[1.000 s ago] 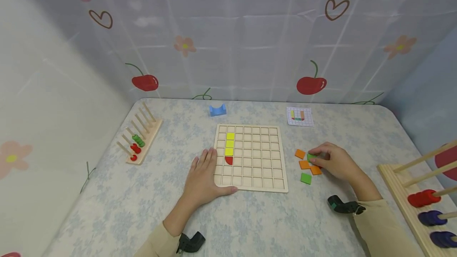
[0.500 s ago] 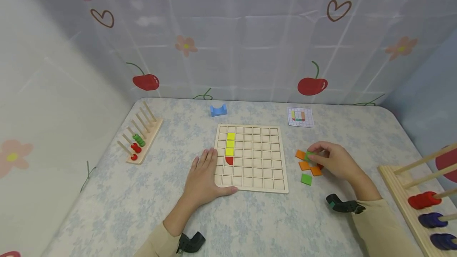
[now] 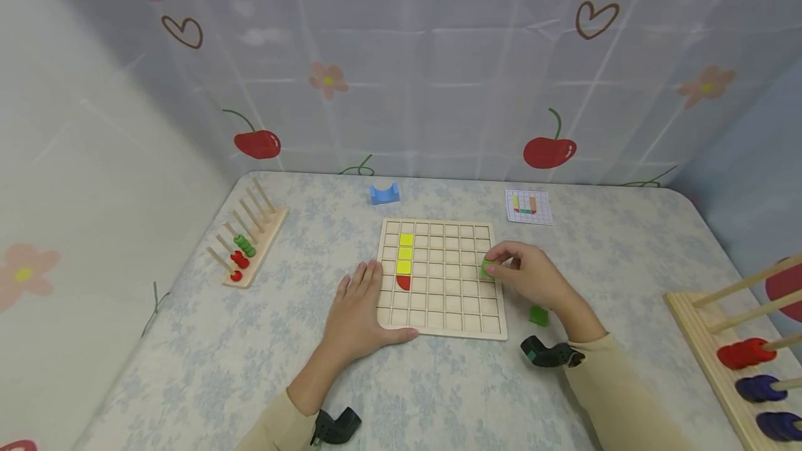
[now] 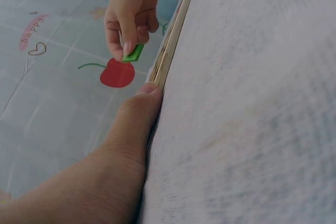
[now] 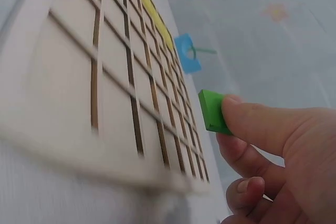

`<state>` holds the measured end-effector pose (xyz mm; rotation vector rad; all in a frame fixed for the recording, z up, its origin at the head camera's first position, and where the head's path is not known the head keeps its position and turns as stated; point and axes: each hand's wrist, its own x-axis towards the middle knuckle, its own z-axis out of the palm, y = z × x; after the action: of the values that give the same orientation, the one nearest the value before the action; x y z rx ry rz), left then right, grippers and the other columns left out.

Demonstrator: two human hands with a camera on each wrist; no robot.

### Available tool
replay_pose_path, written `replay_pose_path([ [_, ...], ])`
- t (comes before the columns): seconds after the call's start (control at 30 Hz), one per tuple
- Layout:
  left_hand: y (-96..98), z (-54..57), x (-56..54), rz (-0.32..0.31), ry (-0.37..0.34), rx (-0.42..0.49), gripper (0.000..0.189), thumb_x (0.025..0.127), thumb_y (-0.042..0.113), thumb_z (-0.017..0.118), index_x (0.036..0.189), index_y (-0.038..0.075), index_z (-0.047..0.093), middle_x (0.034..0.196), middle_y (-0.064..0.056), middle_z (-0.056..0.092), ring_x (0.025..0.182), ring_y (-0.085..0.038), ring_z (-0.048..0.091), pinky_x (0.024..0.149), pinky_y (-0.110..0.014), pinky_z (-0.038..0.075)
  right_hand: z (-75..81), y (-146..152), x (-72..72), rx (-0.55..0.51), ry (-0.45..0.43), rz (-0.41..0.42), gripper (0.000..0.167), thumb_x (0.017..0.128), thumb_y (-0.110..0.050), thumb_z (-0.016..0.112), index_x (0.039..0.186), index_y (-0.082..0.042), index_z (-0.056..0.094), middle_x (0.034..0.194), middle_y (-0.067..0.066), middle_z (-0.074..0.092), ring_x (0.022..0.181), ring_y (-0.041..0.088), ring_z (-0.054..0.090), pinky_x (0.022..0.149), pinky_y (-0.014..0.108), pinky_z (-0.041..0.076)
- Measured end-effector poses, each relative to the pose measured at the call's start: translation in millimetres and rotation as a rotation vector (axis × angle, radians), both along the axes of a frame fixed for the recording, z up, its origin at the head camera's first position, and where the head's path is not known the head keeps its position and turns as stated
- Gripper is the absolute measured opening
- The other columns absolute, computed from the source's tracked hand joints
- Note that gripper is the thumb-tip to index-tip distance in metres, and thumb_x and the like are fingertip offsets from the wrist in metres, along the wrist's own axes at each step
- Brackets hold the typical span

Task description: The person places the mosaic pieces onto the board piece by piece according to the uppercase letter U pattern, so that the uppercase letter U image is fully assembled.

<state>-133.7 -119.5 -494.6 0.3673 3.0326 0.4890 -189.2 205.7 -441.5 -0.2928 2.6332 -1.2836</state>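
Observation:
Between thumb and fingers my right hand [image 3: 525, 274] pinches a green square tile [image 5: 211, 111], held over the right side of the wooden grid board [image 3: 451, 301]. My left hand [image 3: 356, 308] lies flat with straight fingers at the board's left edge, its thumb [image 4: 140, 111] along the front edge. Three yellow tiles [image 3: 405, 253] sit in a column on the board, with a red rounded piece [image 3: 404, 282] directly below them. A second green tile [image 3: 539, 316] lies on the table below the right hand. The orange tiles are hidden behind that hand in the head view.
A printed pattern card [image 3: 529, 207] lies behind the board on the right, and a blue arch block [image 3: 385, 193] behind it on the left. A small pegged bead rack [image 3: 257, 249] stands at the left. A larger peg rack [image 3: 702, 346] stands at the right edge.
My right hand has picked a green tile from the loose pile and carried it left over the board. The left hand keeps its place.

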Motion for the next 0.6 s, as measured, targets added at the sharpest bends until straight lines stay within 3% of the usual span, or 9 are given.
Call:
replay_pose_path([
  [0.17, 0.1, 0.4, 0.6, 0.0, 0.005, 0.007, 0.139, 0.062, 0.097, 0.05, 0.16, 0.008, 0.004, 0.168, -0.007, 0.007, 0.156, -0.022, 0.004, 0.127, -0.047, 0.006, -2.7, -31, -2.2, -0.033, 0.038, 0.045, 0.013, 0.093, -0.025, 0.071, 0.103, -0.017, 0.07, 0.098, 0.004, 0.068, 0.07, 0.019, 0.051, 0.061, 0.027, 0.044],
  [0.6, 0.6, 2.5, 1.3, 0.004, -0.001, 0.005, 0.138, 0.063, 0.095, 0.052, 0.16, 0.008, 0.005, 0.168, -0.007, 0.008, 0.156, -0.022, 0.004, 0.127, -0.048, 0.007, -10.9, -91, -1.4, -0.063, 0.051, 0.119, 0.007, 0.092, -0.022, 0.071, 0.098, -0.018, 0.071, 0.089, -0.002, 0.067, 0.07, 0.015, 0.055, 0.065, 0.028, 0.048],
])
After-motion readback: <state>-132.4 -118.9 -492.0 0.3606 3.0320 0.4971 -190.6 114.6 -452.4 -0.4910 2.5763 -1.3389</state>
